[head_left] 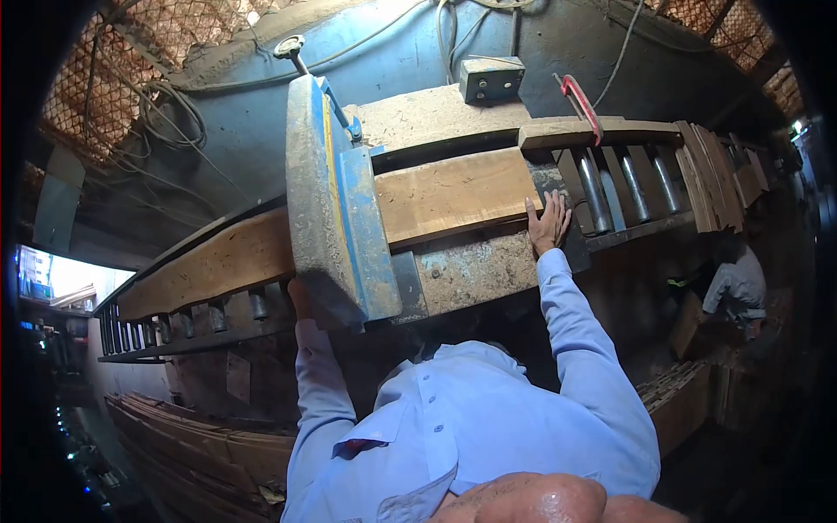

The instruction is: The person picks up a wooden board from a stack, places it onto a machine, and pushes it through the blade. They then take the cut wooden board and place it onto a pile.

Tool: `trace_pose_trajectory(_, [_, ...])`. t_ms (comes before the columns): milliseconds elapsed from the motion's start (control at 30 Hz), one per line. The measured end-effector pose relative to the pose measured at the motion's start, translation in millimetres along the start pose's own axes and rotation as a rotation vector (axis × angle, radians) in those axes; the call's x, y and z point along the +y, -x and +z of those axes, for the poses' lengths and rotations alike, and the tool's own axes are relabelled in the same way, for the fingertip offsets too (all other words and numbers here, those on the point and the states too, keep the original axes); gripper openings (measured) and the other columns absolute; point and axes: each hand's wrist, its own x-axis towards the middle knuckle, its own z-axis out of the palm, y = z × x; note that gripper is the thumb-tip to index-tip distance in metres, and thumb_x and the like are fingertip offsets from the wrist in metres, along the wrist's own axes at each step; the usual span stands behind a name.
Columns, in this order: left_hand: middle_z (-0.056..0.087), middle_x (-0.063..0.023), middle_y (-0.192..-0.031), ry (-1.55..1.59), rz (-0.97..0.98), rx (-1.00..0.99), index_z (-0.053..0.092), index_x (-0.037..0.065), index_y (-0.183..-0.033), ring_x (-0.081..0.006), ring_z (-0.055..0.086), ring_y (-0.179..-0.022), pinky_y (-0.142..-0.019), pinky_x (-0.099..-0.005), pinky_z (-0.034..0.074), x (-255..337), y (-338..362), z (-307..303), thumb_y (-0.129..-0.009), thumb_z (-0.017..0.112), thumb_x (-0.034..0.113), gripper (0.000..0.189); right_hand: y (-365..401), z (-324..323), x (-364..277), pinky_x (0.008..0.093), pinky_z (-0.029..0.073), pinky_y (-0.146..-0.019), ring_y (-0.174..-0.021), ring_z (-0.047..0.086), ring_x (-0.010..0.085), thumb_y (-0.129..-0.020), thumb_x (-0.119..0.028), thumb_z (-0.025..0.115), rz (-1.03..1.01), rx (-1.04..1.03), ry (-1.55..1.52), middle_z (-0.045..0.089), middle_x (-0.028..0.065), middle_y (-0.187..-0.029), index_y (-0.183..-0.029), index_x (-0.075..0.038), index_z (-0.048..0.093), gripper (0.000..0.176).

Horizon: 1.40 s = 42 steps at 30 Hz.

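A long wooden board (462, 193) lies on the machine's sawdust-covered table (479, 268) and runs under the blue and grey machine housing (323, 200). Its other part shows left of the housing, above a row of rollers. My right hand (549, 223) rests at the board's right end, fingers spread and stretched out over the dark table edge. My left hand (301, 301) is low beside the housing's left side, near the board's front edge; its fingers are hidden in shadow and behind the housing.
Metal rollers (636, 185) extend to the right, with a red clamp (582, 106) on a wooden fence. Planks (711, 179) lean across the far rollers. A control box (491, 80) stands behind. Stacked boards (209, 444) lie lower left. Another person (738, 283) crouches at right.
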Motion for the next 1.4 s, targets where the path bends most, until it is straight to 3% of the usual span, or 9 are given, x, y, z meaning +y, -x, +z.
trace_pose_trajectory(167, [0.067,-0.0112,-0.087,-0.456,-0.092,-0.271,0.065,0.012,-0.098,-0.0277,0.065,-0.073,-0.056,-0.0391,0.047,16,7,-4,-0.095,0.049,0.017,0.017,-3,0,5,0.0475,0.033,-0.108,-0.130,0.047,0.0349,-0.090,-0.052,0.060,-0.184,0.237,0.122,0.058,0.0175,-0.133,-0.123,-0.006,0.061,0.057])
trace_pose_trajectory(233, [0.058,-0.0277,-0.070,0.321,-0.336,0.198,0.069,0.006,-0.102,-0.0436,0.060,-0.070,-0.057,-0.0505,0.042,-1,16,-34,-0.101,0.045,0.043,0.044,-7,9,7,0.0483,0.039,-0.104,-0.126,0.051,0.0374,-0.088,-0.054,0.063,-0.173,0.194,0.102,0.057,0.0203,-0.135,-0.123,-0.002,0.061,0.063])
trace_pose_trajectory(267, [0.065,-0.0290,-0.087,0.319,-0.602,-0.050,0.065,0.002,-0.119,-0.0409,0.064,-0.077,-0.062,-0.0478,0.045,-15,12,-47,-0.098,0.046,0.056,0.061,-12,10,12,0.0473,0.038,-0.106,-0.128,0.050,0.0379,-0.089,-0.055,0.060,-0.221,0.170,0.074,0.056,0.0215,-0.136,-0.126,-0.002,0.059,0.065])
trace_pose_trajectory(400, [0.066,-0.0209,-0.102,1.149,-1.200,0.491,0.063,-0.011,-0.111,-0.0347,0.067,-0.089,-0.073,-0.0453,0.053,3,0,-119,-0.089,0.061,0.059,0.073,-12,8,5,0.0512,0.025,-0.114,-0.142,0.035,0.0335,-0.095,-0.060,0.048,-0.133,0.057,0.067,0.048,0.0189,-0.146,-0.136,0.000,0.052,0.073])
trace_pose_trajectory(700, [0.050,-0.0289,-0.139,0.657,-1.173,0.473,0.041,-0.008,-0.142,-0.0355,0.055,-0.122,-0.085,-0.0396,0.055,5,0,-115,-0.084,0.061,0.067,0.097,-11,1,2,0.0455,0.020,-0.119,-0.144,0.029,0.0365,-0.093,-0.061,0.052,-0.089,-0.009,-0.040,0.041,0.0261,-0.149,-0.140,0.008,0.044,0.084])
trace_pose_trajectory(867, [0.061,-0.0228,-0.106,1.176,-1.121,0.679,0.029,-0.010,-0.146,-0.0159,0.058,-0.047,-0.039,-0.0241,0.048,17,-2,-115,-0.086,0.065,0.060,0.099,-9,6,5,0.0455,0.020,-0.119,-0.142,0.032,0.0374,-0.093,-0.065,0.050,-0.064,0.022,-0.014,0.042,0.0253,-0.148,-0.140,0.007,0.044,0.086])
trace_pose_trajectory(1100, [0.066,-0.0197,-0.097,1.072,-1.121,0.772,0.045,-0.014,-0.131,-0.0166,0.061,-0.048,-0.042,-0.0265,0.051,13,-2,-102,-0.088,0.064,0.056,0.084,-15,10,11,0.0481,0.023,-0.117,-0.143,0.034,0.0303,-0.093,-0.071,0.041,-0.049,0.004,0.166,0.043,0.0168,-0.150,-0.139,-0.005,0.050,0.082])
trace_pose_trajectory(1167, [0.046,-0.0277,-0.134,1.234,-1.069,0.537,0.016,-0.012,-0.149,-0.0170,0.061,-0.055,-0.047,-0.0277,0.052,5,5,-109,-0.086,0.062,0.063,0.108,-14,10,9,0.0494,0.023,-0.117,-0.143,0.035,0.0297,-0.093,-0.071,0.040,-0.021,0.005,0.197,0.044,0.0163,-0.149,-0.139,-0.006,0.051,0.081])
trace_pose_trajectory(1400, [0.063,-0.0217,-0.096,1.206,-1.046,0.553,0.021,-0.012,-0.148,-0.0160,0.060,-0.052,-0.044,-0.0276,0.050,13,8,-122,-0.086,0.060,0.065,0.106,-5,1,6,0.0541,0.035,-0.107,-0.132,0.045,0.0434,-0.094,-0.062,0.049,-0.123,0.106,0.114,0.050,0.0272,-0.140,-0.134,-0.001,0.054,0.073])
